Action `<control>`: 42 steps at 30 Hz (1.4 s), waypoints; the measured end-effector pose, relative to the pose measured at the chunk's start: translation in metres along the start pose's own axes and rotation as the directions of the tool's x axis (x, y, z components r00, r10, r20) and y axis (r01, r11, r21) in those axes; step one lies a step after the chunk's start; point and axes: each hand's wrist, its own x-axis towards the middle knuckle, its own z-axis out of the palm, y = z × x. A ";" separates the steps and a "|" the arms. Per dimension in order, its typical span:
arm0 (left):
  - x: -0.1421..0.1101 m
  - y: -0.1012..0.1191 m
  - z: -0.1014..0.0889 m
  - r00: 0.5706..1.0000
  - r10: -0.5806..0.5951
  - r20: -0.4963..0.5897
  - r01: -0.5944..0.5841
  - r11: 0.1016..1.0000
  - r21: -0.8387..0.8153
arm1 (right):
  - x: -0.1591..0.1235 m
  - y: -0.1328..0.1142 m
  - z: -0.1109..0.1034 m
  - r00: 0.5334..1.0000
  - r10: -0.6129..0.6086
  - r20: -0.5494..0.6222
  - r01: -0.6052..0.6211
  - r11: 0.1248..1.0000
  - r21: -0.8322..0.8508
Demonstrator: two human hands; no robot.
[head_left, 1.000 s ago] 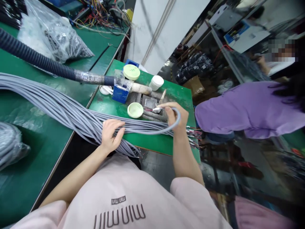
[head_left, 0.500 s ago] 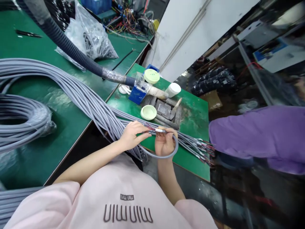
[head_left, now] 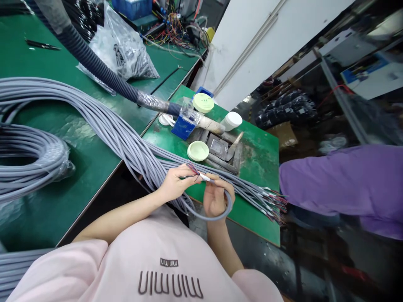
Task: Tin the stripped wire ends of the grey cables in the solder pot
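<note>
One grey cable (head_left: 210,218) curves in a loop below my hands, its end held up between them. My right hand (head_left: 217,197) is closed around the cable just behind a white sleeve (head_left: 205,178). My left hand (head_left: 176,180) pinches the thin coloured wires (head_left: 192,168) that fan out of the cable end, dark red and dark strands among them. Beneath and behind my hands runs a bundle of grey cables (head_left: 132,144), its stripped wire ends (head_left: 273,205) lying at the right edge of the small green table.
A soldering pot (head_left: 218,147) sits in a metal frame, with a flexible hose (head_left: 126,90) reaching over it. Close by stand an open pale-green tub (head_left: 197,151), a blue box (head_left: 183,127) and a white container (head_left: 233,120). At right is a person's purple sleeve (head_left: 340,184).
My left fingers have come in onto the wires by the white sleeve. The cable end has tilted, wires up and left, and its loop hangs slightly lower. The view has shifted slightly.
</note>
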 end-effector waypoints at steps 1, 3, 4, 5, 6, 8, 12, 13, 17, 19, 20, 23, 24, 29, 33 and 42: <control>0.000 0.000 0.000 0.999 -0.035 0.003 0.035 0.999 -0.033 | 0.000 0.000 0.000 1.000 -0.018 0.014 0.019 1.000 -0.014; 0.000 0.002 0.000 0.995 -0.100 0.018 0.101 0.989 -0.112 | -0.002 -0.001 -0.002 0.998 -0.050 0.045 0.053 0.996 -0.065; 0.000 0.002 0.000 0.991 -0.128 0.028 0.131 0.979 -0.156 | -0.002 -0.001 -0.003 0.996 -0.067 0.064 0.074 0.992 -0.099; 0.000 0.003 0.001 0.987 -0.156 0.040 0.161 0.967 -0.200 | -0.003 -0.002 -0.004 0.993 -0.087 0.084 0.098 0.986 -0.137; 0.000 0.003 0.001 0.982 -0.181 0.052 0.188 0.952 -0.242 | -0.004 -0.002 -0.006 0.989 -0.108 0.103 0.124 0.977 -0.175; -0.002 0.002 0.002 0.969 -0.236 0.076 0.248 0.914 -0.321 | -0.004 -0.003 -0.009 0.975 -0.165 0.150 0.198 0.950 -0.240; -0.007 -0.005 0.005 0.925 -0.361 0.117 0.375 0.819 -0.435 | -0.003 -0.005 -0.016 0.915 -0.306 0.263 0.379 0.876 -0.298; -0.008 -0.007 0.006 0.914 -0.387 0.120 0.397 0.801 -0.449 | -0.003 -0.006 -0.017 0.900 -0.326 0.288 0.409 0.860 -0.306; -0.010 -0.007 0.009 0.893 -0.434 0.116 0.430 0.752 -0.500 | -0.003 -0.008 -0.024 0.870 -0.336 0.362 0.460 0.817 -0.348; -0.010 -0.005 0.010 0.883 -0.455 0.117 0.443 0.724 -0.529 | -0.004 -0.008 -0.027 0.859 -0.332 0.389 0.475 0.800 -0.367; -0.010 -0.004 0.011 0.876 -0.467 0.118 0.451 0.709 -0.542 | -0.005 -0.008 -0.028 0.853 -0.333 0.401 0.485 0.791 -0.373; -0.009 0.000 0.013 0.858 -0.496 0.131 0.474 0.669 -0.573 | -0.006 -0.009 -0.030 0.836 -0.339 0.431 0.509 0.773 -0.379; -0.009 0.001 0.013 0.854 -0.503 0.137 0.480 0.657 -0.581 | -0.006 -0.009 -0.031 0.833 -0.339 0.437 0.513 0.769 -0.381; -0.010 0.004 0.014 0.847 -0.508 0.158 0.485 0.617 -0.619 | -0.007 -0.013 -0.033 0.816 -0.332 0.472 0.531 0.754 -0.387; -0.009 0.006 0.014 0.856 -0.491 0.161 0.471 0.610 -0.637 | -0.008 -0.014 -0.033 0.810 -0.320 0.491 0.534 0.749 -0.393; -0.001 0.005 0.005 0.924 -0.295 0.243 0.325 0.941 -0.094 | -0.023 -0.042 -0.059 0.810 -0.191 0.555 0.537 0.623 -0.569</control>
